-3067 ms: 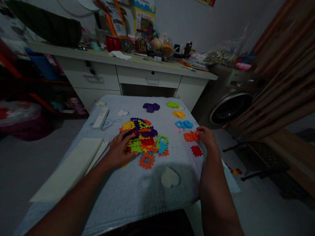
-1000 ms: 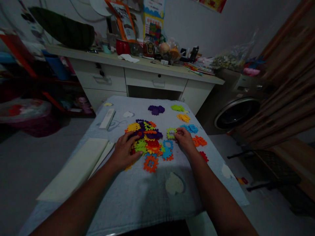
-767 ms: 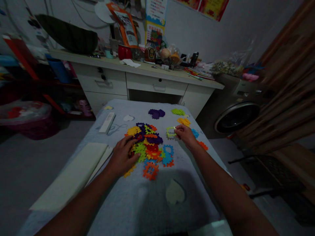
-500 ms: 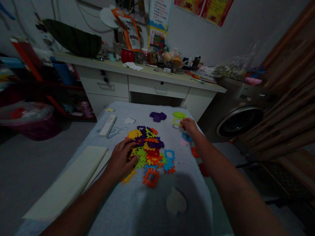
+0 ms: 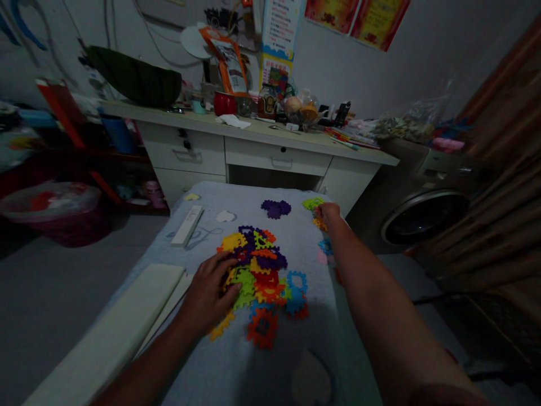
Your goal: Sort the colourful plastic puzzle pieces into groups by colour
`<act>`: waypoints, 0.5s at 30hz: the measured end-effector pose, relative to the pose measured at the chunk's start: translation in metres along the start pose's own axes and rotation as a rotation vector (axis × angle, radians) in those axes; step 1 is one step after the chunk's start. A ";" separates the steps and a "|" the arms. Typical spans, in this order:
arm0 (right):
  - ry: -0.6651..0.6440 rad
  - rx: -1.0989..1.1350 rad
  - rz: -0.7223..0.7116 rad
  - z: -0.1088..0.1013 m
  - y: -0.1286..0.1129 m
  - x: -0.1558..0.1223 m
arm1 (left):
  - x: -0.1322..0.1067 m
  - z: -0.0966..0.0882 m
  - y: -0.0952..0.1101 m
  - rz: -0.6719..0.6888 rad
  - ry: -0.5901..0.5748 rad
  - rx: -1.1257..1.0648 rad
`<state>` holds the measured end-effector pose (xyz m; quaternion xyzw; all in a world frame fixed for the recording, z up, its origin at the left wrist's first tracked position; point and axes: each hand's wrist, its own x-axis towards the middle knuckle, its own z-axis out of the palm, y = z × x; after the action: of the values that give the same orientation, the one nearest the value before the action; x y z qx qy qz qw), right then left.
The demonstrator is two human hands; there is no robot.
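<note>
A heap of interlocking plastic gear pieces [image 5: 267, 279] in red, green, yellow, orange, purple and blue covers the middle of the cloth-covered table. My left hand [image 5: 211, 285] rests at the heap's left side, its fingers apart and touching yellow and green pieces. Farther off, my right hand [image 5: 328, 212] has its fingers curled together at the edge of some light-green pieces [image 5: 313, 203]. A yellow-orange piece [image 5: 320, 224] shows just below those fingers. Whatever they pinch is hidden. Purple pieces [image 5: 275, 208] lie grouped to the left of the green ones.
Blue pieces [image 5: 325, 246] lie under my right forearm. A white bar-shaped object [image 5: 186, 226] and a long pale board [image 5: 114, 332] lie at the left. Behind the table stands a cluttered white desk [image 5: 253, 135], with a washing machine [image 5: 416, 197] to its right.
The light-green piece seen in my right fingers now lies by the other green ones, and a yellow-orange piece shows beneath that hand. My left hand stays on the heap. The view has shifted slightly.
</note>
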<state>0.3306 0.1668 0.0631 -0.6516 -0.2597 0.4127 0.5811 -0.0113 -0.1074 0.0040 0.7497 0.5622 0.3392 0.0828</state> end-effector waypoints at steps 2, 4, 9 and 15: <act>0.051 0.007 0.046 0.005 0.001 0.004 | 0.000 0.000 0.000 0.006 -0.002 0.009; 0.082 0.016 0.079 0.008 0.002 0.007 | 0.000 0.000 0.000 0.012 0.000 0.015; 0.095 0.074 0.085 0.007 0.004 0.008 | 0.001 -0.001 0.001 0.021 -0.007 0.019; 0.074 0.165 0.018 -0.002 0.000 -0.007 | 0.001 -0.002 0.003 0.005 -0.006 0.002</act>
<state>0.3288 0.1605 0.0650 -0.6185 -0.1973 0.4134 0.6385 -0.0094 -0.1085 0.0072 0.7521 0.5605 0.3367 0.0826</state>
